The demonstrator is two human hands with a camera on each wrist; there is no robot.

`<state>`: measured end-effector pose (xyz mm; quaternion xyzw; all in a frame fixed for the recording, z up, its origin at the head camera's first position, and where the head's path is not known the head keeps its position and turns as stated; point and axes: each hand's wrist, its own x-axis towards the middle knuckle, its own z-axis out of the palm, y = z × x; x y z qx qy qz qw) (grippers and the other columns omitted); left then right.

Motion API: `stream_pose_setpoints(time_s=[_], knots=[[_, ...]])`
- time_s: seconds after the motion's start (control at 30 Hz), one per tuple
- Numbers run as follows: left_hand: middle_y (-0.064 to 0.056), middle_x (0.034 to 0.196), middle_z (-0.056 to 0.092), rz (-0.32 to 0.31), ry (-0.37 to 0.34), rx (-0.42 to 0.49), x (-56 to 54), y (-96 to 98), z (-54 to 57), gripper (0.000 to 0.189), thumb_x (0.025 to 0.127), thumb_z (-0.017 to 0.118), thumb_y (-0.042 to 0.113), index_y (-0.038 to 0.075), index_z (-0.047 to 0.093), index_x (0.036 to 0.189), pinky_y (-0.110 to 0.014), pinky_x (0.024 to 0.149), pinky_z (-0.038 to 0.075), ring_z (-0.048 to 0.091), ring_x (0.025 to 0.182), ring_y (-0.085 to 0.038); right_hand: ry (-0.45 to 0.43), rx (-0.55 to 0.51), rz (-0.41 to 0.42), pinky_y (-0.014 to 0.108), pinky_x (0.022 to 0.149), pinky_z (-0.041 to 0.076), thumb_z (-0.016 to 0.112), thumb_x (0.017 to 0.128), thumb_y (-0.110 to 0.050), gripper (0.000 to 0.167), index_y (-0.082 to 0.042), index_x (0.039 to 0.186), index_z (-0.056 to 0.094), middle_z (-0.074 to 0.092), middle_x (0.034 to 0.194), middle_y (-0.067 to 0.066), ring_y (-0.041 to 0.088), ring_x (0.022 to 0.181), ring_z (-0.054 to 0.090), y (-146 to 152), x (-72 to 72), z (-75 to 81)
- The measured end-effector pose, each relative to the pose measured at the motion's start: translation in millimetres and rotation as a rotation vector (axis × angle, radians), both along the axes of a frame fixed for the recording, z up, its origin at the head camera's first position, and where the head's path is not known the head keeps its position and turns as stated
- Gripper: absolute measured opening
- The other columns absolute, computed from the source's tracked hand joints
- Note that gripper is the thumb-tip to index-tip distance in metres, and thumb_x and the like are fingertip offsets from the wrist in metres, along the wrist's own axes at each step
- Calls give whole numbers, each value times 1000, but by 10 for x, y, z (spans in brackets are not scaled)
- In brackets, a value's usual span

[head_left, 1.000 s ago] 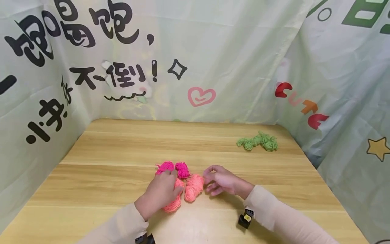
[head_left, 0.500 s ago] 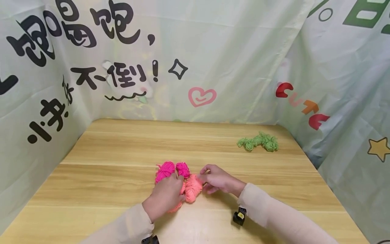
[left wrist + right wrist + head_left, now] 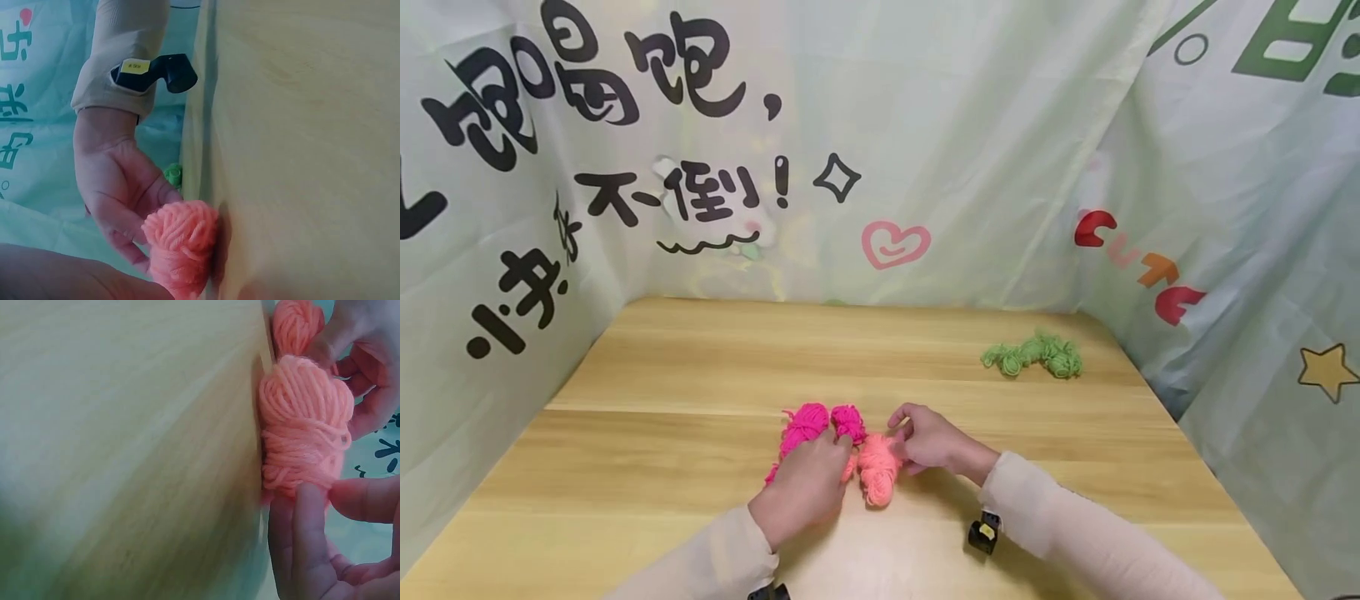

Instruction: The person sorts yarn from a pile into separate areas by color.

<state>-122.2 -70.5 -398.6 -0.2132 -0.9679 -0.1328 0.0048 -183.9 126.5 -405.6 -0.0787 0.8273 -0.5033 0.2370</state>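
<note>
Two hot-pink yarn bundles lie side by side, a longer left one (image 3: 806, 423) and a smaller right one (image 3: 848, 422). Just in front of them are two coral yarn skeins. My left hand (image 3: 805, 483) bends over the left coral skein (image 3: 299, 326) and holds it, hiding most of it in the head view. With thumb and fingertips, my right hand (image 3: 931, 439) pinches the far end of the right coral skein (image 3: 878, 477). In the right wrist view, this skein (image 3: 303, 434) shows wrapped strands around its middle.
A loose green yarn bundle (image 3: 1033, 357) lies toward the back right of the wooden table (image 3: 700, 350). Printed cloth (image 3: 985, 150) hangs along the back and both sides.
Both hands have come closer together; the right has moved left onto its coral skein, which now stands more upright in view. The left hand has shifted right, covering more of its coral skein.
</note>
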Motion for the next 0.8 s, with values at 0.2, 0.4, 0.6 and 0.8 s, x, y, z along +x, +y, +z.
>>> stream_pose_setpoints(time_s=[0.2,0.4,0.6,0.8], knots=[[-14,87,59,2,18,48,-24,-36,-33,36,74,76,4,-6,63,107,-34,57,54,59,67,-24,-10,14,5,37,57,58,70,89,-15,34,1,112,51,55,88,15,24,66,61,-2,47,-24],[-19,95,61,17,2,110,-52,-75,6,43,75,77,7,-7,61,112,-36,61,55,61,73,-26,27,72,69,34,53,57,74,87,-18,40,0,112,50,56,79,12,21,61,60,-8,69,-39],[-18,105,64,20,-102,201,-99,-151,35,45,79,76,12,-5,61,117,-42,77,55,62,92,-30,33,73,96,34,55,57,73,85,-8,36,0,113,51,56,83,13,22,65,61,-46,49,-39],[-16,113,65,38,-183,326,-181,-238,30,45,80,76,12,-4,62,120,-48,92,50,60,107,-32,11,53,95,36,56,58,71,85,-3,34,0,112,51,56,87,14,24,67,60,-52,49,-40]])
